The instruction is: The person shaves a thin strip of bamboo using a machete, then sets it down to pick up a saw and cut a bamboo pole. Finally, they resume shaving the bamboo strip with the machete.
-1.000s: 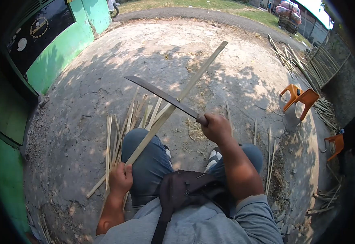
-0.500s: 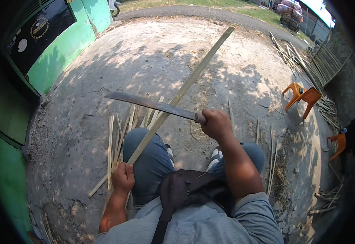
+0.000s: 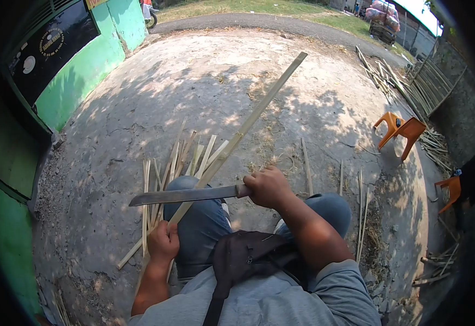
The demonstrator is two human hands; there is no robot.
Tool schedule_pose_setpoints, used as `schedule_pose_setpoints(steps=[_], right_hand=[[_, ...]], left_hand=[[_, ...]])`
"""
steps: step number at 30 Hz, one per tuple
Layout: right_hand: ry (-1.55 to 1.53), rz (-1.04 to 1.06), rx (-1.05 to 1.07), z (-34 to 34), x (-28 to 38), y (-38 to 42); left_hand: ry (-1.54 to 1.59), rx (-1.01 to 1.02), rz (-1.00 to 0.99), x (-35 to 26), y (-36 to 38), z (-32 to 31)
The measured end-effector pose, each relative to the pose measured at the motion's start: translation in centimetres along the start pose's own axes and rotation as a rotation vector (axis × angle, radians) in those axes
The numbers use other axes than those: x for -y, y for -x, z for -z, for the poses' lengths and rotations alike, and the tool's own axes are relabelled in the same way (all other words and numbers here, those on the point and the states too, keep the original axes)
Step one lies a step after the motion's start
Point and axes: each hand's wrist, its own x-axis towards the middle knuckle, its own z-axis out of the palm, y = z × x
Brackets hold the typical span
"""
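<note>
Head view, left to right: left grip (image 3: 163,240) closed round the near, lower end of the long strip (image 3: 259,108); strip slants up and away rightward past the left knee (image 3: 180,182), far end free in the air; looks like split bamboo, so likely light, stiff with some spring, edges maybe splintery; near end is the sensible hold, fingers well clear of steel; machete (image 3: 210,193) crosses over the strip above that grip, contact can't be told from here; probably heavier, rigid, hold by the handle (image 3: 243,190) only; right grip (image 3: 270,186) wrapped firmly round it.

Looks, same order: loose strips (image 3: 146,187) on the ground, pale and thin; blade dull grey-brown, long, slanted tip pointing left; held strip greenish tan, straight, narrow, node mark partway up; handle short, brownish.
</note>
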Motion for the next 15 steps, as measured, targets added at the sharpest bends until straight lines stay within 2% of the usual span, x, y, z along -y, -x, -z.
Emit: schedule_pose_setpoints(steps=[2,5,8,9,15], right_hand=[[0.061,0.039,-0.032,0.2,0.2,-0.1],[0.032,-0.06,-0.138,0.7,-1.7,-0.4],[-0.075,-0.426,-0.293,1.0,-4.7,-0.7],[-0.21,-0.581,-0.267,1.1,-5.5,-0.7],[-0.123,-0.502,-0.172,1.2,-5.2,0.7]], left_hand=[[0.018,0.006,-0.002,0.1,-0.1,0.2],[0.052,-0.001,0.026,0.7,0.3,-0.3],[0.044,-0.007,0.037,0.1,0.2,-0.2],[0.033,-0.009,0.038,-0.3,0.1,0.0],[-0.094,0.036,0.023,-0.4,0.0,0.8]])
